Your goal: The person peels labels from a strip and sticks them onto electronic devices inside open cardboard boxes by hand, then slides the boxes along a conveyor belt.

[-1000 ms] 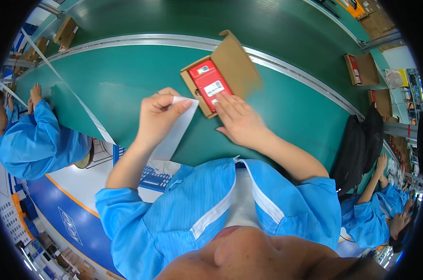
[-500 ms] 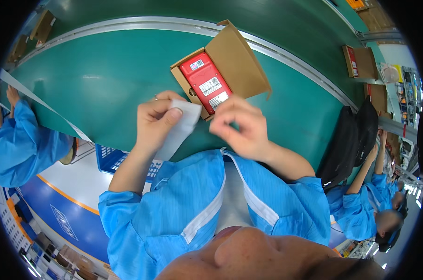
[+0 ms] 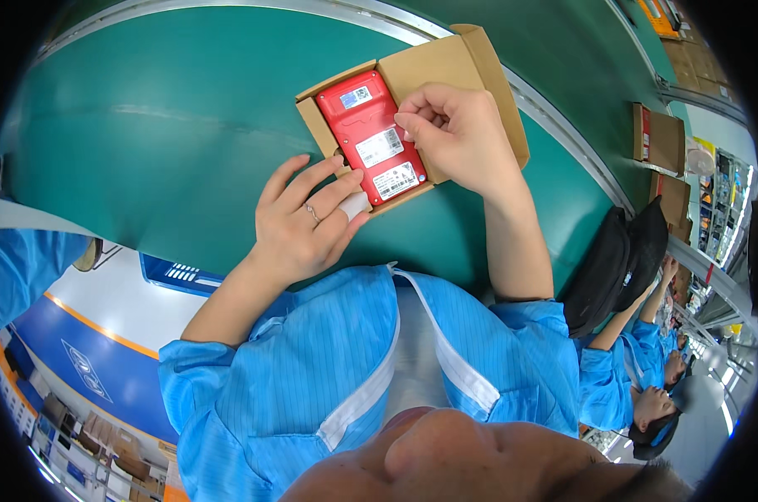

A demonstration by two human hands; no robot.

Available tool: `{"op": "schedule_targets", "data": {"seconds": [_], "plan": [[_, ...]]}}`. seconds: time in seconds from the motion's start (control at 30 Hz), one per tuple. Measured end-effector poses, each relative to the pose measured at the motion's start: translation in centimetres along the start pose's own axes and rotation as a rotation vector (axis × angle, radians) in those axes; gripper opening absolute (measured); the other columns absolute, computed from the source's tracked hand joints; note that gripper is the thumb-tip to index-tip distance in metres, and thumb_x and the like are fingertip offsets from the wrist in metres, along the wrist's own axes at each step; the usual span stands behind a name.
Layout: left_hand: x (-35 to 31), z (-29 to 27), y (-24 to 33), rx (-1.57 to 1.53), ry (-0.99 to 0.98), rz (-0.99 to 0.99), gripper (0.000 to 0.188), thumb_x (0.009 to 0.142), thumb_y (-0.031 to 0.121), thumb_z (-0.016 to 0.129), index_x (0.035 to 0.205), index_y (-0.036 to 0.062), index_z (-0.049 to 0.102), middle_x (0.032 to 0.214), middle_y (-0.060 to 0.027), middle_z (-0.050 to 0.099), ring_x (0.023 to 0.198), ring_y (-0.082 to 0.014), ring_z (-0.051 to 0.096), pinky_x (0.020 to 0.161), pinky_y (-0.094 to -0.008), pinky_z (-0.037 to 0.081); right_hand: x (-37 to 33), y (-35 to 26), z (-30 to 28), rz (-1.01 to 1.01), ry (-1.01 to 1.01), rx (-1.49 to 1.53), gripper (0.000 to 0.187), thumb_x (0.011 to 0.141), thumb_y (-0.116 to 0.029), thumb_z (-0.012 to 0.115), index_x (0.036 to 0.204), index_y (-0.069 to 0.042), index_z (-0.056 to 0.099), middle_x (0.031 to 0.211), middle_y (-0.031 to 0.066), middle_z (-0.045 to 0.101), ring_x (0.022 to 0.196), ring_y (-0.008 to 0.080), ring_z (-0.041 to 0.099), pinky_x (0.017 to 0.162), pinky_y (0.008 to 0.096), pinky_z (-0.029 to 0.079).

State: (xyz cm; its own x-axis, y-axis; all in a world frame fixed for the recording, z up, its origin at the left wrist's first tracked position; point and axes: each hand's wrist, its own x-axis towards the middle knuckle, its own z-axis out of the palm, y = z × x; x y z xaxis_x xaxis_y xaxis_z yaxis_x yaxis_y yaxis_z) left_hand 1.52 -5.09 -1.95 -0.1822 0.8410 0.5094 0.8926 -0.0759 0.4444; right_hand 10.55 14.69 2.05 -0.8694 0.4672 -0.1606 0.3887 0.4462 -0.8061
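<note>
A red handheld device (image 3: pixel 361 127) with white labels lies in an open brown cardboard box (image 3: pixel 433 65), its lid folded back. My left hand (image 3: pixel 305 219), wearing a ring, rests at the box's near left edge. Its fingers spread over that edge, and a small part of a white sheet (image 3: pixel 357 204) shows between index finger and thumb, beside the device's lower end. Above the device's right side, my right hand (image 3: pixel 456 138) has thumb and index finger pinched together. Whatever sits in that pinch is too small to make out.
The box stands on a green worktop (image 3: pixel 170 134) with a metal rail (image 3: pixel 555 125) beyond it. Black bags (image 3: pixel 617 272) hang at the right, near other open boxes (image 3: pixel 662 138). A blue basket (image 3: pixel 178 274) is below left. Co-workers in blue are at both sides.
My left hand has lowered the white sheet to the box's near edge and spread its fingers. The right hand has moved up and right, over the device's side. The view has shifted slightly.
</note>
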Motion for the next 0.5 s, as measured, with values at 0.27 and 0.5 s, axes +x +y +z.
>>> {"op": "schedule_targets", "data": {"seconds": [0.27, 0.5], "plan": [[0.21, -0.47, -0.24, -0.014, -0.047, -0.017, 0.026, 0.068, 0.013, 0.074, 0.065, 0.0056, 0.049, 0.109, -0.0148, 0.064, 0.102, -0.0304, 0.061, 0.085, -0.0448, 0.046, 0.33, -0.44, 0.2, -0.025, -0.056, -0.044, 0.007, 0.082, -0.005, 0.064, 0.081, 0.002, 0.064, 0.062, 0.0011, 0.06, 0.053, 0.0024, 0.05, 0.047, 0.0204, 0.041], [0.01, -0.4, -0.44, -0.008, -0.035, -0.035, 0.023, 0.067, 0.017, 0.072, 0.064, 0.0066, 0.053, 0.104, -0.0123, 0.065, 0.099, -0.0268, 0.063, 0.084, -0.0424, 0.047, 0.25, -0.77, 0.56, -0.08, -0.067, -0.073, 0.007, 0.08, -0.005, 0.065, 0.08, 0.002, 0.063, 0.06, 0.0023, 0.06, 0.05, 0.0037, 0.049, 0.045, 0.0212, 0.039]]}}
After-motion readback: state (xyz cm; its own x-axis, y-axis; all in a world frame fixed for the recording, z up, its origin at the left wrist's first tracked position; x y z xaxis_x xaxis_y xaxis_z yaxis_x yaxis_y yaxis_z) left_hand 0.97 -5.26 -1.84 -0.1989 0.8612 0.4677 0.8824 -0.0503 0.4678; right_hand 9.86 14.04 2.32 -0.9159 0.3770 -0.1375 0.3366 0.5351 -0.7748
